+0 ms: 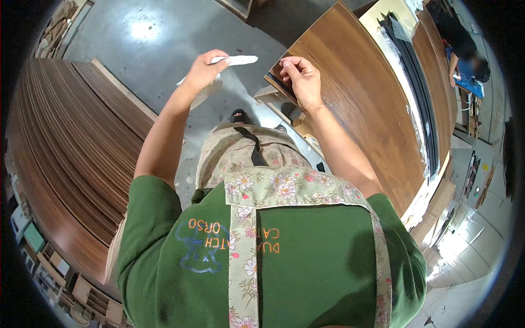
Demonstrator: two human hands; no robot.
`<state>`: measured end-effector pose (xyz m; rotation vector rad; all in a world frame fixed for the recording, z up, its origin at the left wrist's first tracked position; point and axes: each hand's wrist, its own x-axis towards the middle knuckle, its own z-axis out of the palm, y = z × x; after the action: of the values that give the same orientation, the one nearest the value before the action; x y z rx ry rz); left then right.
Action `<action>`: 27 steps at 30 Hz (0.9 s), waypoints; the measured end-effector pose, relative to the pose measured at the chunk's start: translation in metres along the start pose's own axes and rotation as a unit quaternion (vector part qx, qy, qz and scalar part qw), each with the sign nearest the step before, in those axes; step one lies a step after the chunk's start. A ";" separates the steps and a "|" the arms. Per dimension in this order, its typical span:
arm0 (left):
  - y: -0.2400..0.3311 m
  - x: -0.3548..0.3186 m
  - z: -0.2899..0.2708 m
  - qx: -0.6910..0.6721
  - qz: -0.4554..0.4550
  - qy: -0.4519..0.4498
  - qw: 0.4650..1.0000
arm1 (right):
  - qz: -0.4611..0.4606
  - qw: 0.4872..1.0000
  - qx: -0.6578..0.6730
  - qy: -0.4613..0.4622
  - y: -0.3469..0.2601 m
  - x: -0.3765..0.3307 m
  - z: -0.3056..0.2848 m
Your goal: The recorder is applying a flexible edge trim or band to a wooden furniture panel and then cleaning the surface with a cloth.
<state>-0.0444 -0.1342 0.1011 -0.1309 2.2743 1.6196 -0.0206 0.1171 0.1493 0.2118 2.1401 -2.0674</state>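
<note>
The white cloth (242, 60), which could also be paper, is held in the left hand (209, 70). Its narrow, flattened end points right from the fingers, roughly level, and a loose, paler part seems to hang below the hand. It sits to the left of the brown board (355, 93), apart from its corner. The board lies flat on the right side, a wide panel with dark wood grain running along a smooth top. The right hand (301, 76) is over its left corner; whether the fingertips touch it is unclear.
</note>
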 end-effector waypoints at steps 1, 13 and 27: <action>0.012 -0.005 0.005 -0.072 0.030 -0.033 0.996 | 0.000 1.000 -0.001 -0.001 0.000 0.001 -0.001; 0.026 -0.005 0.018 -0.723 -0.127 -0.086 0.673 | 0.000 0.999 0.033 -0.018 -0.001 0.000 0.008; 0.144 -0.037 -0.083 -0.350 0.156 0.046 0.922 | -0.010 0.966 0.252 0.058 -0.132 0.052 -0.022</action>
<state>-0.0676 -0.1668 0.2668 -0.0111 1.7235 2.5859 -0.0999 0.1343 0.2679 0.3767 1.6292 -2.6354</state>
